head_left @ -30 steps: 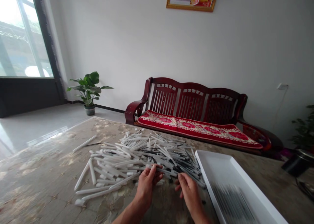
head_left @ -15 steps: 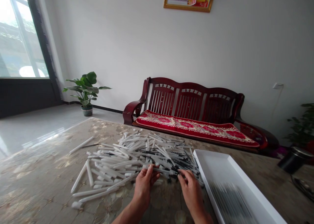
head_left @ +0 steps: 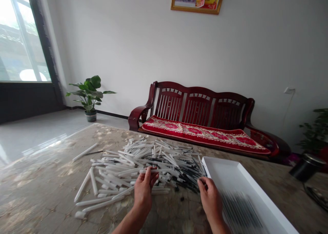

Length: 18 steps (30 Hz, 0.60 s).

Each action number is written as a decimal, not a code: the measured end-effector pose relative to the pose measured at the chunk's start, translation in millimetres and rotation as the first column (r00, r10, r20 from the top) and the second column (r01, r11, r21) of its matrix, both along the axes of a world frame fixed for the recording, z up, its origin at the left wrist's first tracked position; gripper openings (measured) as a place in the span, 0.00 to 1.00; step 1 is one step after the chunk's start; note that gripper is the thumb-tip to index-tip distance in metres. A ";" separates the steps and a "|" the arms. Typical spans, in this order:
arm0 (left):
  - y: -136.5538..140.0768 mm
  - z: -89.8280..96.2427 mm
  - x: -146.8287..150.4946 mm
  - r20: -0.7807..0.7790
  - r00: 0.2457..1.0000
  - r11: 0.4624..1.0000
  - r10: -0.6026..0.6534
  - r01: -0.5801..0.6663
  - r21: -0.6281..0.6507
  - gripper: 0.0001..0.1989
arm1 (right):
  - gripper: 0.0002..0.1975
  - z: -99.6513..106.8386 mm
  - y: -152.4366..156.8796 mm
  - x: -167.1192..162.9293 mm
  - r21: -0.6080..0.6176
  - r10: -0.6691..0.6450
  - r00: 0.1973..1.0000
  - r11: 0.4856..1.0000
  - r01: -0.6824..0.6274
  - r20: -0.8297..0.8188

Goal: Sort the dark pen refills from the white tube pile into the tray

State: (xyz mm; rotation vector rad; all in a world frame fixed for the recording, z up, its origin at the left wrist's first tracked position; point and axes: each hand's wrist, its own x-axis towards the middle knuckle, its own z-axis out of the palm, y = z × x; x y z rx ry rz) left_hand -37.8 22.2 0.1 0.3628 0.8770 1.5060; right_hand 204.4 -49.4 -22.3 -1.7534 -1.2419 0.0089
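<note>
My left hand (head_left: 144,189) is closed round a white pen barrel (head_left: 148,171), thumb on top, just above the front of the pile. My right hand (head_left: 210,196) hovers beside the left wall of the white box, its thumb and fingertips pinched together; what they hold, if anything, is too small to make out. Between and beyond the hands spreads a heap of translucent white pen barrels (head_left: 114,172). Thin black pen refills (head_left: 188,174) lie at the heap's right side, close to my right fingertips. One small black piece (head_left: 182,199) rests on the tablecloth between my wrists.
The shallow white box (head_left: 252,179) holds a row of slim dark pens (head_left: 242,210). A black cylinder (head_left: 306,167) with a cable stands at the table's right. Behind the patterned tablecloth (head_left: 41,186) are a red wooden bench (head_left: 197,104) and a potted plant (head_left: 89,90).
My hands have moved apart: the left slightly left and up with the pen barrel, the right rightward to the box edge. A small black piece now shows on the tablecloth between them.
</note>
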 end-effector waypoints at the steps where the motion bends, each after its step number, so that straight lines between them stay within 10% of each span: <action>1: 0.0 -0.3 0.4 -0.001 1.000 1.000 -0.011 0.011 0.002 0.09 | 0.23 -0.7 0.2 -0.3 -0.008 -0.007 0.999 1.000 0.007 0.031; 6: -7.2 -2.8 9.3 0.009 0.987 0.987 -0.160 0.160 0.024 0.15 | 0.23 5.7 0.8 -22.7 0.046 0.031 0.992 0.998 -0.037 0.120; 12: -20.3 -1.7 20.9 -0.021 0.934 0.933 -0.356 0.357 0.041 0.22 | 0.22 16.8 -0.6 -61.8 -0.104 0.302 0.941 0.942 -0.319 -0.154; 18: -18.5 -2.8 14.8 -0.063 0.945 0.941 -0.322 0.326 0.085 0.24 | 0.24 6.5 1.8 -67.0 -0.137 0.332 0.930 0.926 -0.353 -0.158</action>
